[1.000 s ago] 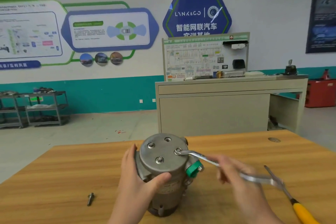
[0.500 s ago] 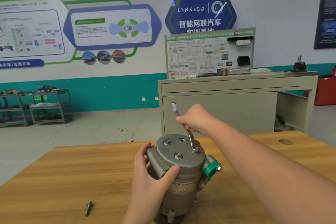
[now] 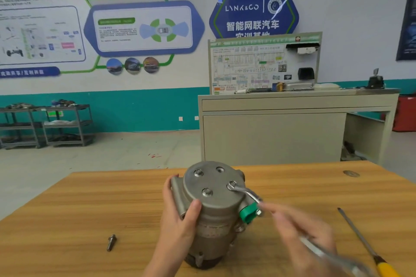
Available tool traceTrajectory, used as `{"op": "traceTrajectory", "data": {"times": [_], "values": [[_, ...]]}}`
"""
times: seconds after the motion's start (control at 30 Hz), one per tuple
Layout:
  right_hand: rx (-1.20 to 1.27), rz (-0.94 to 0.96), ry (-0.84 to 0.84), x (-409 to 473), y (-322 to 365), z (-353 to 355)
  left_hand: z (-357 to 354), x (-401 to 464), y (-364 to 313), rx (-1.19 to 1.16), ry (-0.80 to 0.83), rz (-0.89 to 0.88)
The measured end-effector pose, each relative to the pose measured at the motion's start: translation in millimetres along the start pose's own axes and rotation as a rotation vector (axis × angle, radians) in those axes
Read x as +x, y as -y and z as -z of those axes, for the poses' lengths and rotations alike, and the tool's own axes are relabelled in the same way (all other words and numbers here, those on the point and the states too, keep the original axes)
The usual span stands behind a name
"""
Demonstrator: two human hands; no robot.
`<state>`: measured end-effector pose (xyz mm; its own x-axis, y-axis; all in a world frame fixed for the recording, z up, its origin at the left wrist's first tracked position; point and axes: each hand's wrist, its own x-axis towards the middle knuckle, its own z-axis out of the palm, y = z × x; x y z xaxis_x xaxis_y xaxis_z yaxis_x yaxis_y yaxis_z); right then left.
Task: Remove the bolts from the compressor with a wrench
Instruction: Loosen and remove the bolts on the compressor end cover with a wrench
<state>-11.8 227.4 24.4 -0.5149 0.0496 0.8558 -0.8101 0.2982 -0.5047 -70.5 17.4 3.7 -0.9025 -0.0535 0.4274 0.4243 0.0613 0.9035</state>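
Low and right of centre, the blurred right hand grips the shaft of a slim steel ring wrench, likely far from the head for leverage; the wrench's long axis runs from lower right up-left to its ring, seated on a bolt on the end plate. The left hand clasps the grey cylindrical metal compressor, probably to stop it twisting. It stands upright at lower centre on the wooden tabletop, axis vertical. A loose dark bolt lies lower left; a yellow-handled screwdriver lies far right.
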Motion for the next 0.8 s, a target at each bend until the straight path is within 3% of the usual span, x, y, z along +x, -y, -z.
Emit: {"op": "traceTrajectory", "data": {"times": [0.07,0.17,0.23,0.37,0.53,0.67,0.73,0.8], "values": [[0.309,-0.472,-0.198,-1.0,-11.2,5.7,3.1,-0.5,3.6,-0.003,-0.027,-0.034],[0.408,-0.936,-0.177,33.6,-42.9,12.2,3.9,1.1,6.6,-0.013,-0.022,-0.032],[0.428,-1.075,-0.103,68.9,-59.9,10.8,3.0,3.2,6.6,-0.023,-0.007,-0.026],[0.237,-1.14,0.157,134.2,-72.2,-15.2,2.7,8.9,7.2,-0.01,0.009,0.018],[-0.251,-0.816,0.484,175.4,-29.7,-82.7,-1.2,12.6,0.6,0.001,0.066,0.042],[-0.425,-0.33,0.752,141.8,25.5,-111.9,0.6,10.1,-4.8,0.003,0.107,-0.005],[-0.441,-0.081,0.755,108.5,40.9,-101.9,5.0,10.3,0.5,0.114,0.107,-0.035],[-0.404,0.206,0.64,74.6,46.2,-80.9,8.1,6.9,1.6,0.163,0.106,-0.028]]}}
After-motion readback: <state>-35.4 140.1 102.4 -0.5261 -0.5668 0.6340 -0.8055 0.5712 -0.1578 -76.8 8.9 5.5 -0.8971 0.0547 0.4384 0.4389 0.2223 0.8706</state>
